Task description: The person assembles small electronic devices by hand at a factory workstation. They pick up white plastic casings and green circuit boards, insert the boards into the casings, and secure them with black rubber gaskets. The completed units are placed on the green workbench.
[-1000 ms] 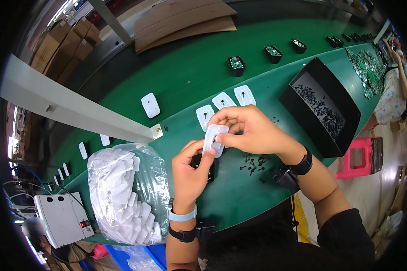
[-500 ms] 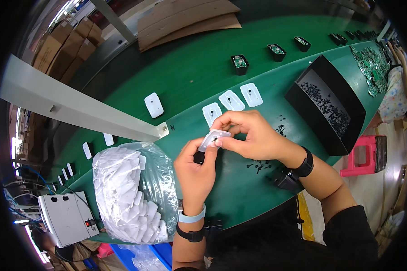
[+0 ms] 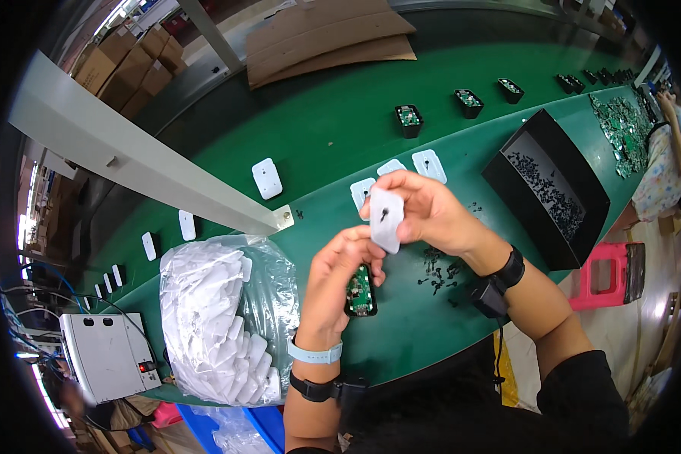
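My right hand point(image 3: 433, 219) pinches a white plastic cover point(image 3: 387, 231) with a small black part at its middle, held raised and tilted. Just left of it, my left hand point(image 3: 337, 265) has its fingers curled round the upper end of a black housing point(image 3: 362, 300) with a green circuit board inside. Its fingertips are close to the cover's lower edge; whether they touch it I cannot tell. Beyond my hands lie three more white covers point(image 3: 429, 166), some partly hidden. Small black parts point(image 3: 437, 276) are scattered beside my right wrist.
A black bin point(image 3: 545, 189) of small black parts stands right. A bag of white covers point(image 3: 212, 325) lies left, near a metal post point(image 3: 144, 155). Black housings point(image 3: 409, 121) with boards line the green surface behind; a pile of circuit boards point(image 3: 620, 132) is at far right.
The white cover has passed from both hands into my right hand and is turned more upright. My left hand has lowered its grip, and the housing with its board now shows. The view shifted slightly.
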The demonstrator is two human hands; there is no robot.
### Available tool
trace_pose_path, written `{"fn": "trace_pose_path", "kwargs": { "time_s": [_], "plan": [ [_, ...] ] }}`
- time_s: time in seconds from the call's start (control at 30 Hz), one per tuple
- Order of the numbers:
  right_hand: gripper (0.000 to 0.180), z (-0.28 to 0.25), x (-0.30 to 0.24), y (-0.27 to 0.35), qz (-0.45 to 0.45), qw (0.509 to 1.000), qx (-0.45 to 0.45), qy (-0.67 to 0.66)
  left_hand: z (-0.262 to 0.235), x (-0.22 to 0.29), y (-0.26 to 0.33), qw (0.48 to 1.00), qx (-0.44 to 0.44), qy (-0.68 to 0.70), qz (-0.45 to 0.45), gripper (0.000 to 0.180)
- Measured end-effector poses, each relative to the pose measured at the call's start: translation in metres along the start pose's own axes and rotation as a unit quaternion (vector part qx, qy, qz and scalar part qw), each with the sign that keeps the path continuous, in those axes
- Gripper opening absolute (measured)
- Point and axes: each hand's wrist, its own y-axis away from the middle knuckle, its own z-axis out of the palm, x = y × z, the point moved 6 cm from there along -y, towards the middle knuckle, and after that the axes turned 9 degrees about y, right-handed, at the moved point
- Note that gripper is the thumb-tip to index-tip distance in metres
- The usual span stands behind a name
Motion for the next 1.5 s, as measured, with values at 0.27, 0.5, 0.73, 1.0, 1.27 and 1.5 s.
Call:
{"fn": "trace_pose_path", "kwargs": {
  "time_s": [0.27,0.5,0.73,1.0,1.27,1.5],
  "plan": [
    [0.044,0.008,-0.001,0.003,0.074,0.993,0.015,-0.090,-0.017,0.003,-0.004,0.975,0.052,0.216,-0.013,0.033],
    [0.053,0.009,-0.005,0.003,0.054,0.996,0.061,0.021,-0.013,0.014,-0.002,0.979,0.023,0.163,0.119,0.035],
    [0.061,0.021,-0.011,0.008,0.040,0.972,0.100,0.210,-0.010,0.020,0.007,0.967,0.073,-0.025,0.243,0.036],
    [0.060,0.028,-0.011,0.009,-0.006,0.969,0.092,0.229,-0.001,0.025,0.012,0.950,0.076,-0.115,0.280,0.033],
    [0.058,0.031,-0.021,0.012,-0.063,0.933,0.109,0.337,-0.004,0.019,0.011,0.959,0.074,-0.103,0.254,0.031],
    [0.057,0.037,-0.027,0.017,-0.172,0.852,0.134,0.476,0.006,0.015,0.007,0.966,0.062,-0.121,0.219,0.038]
  ]
}}
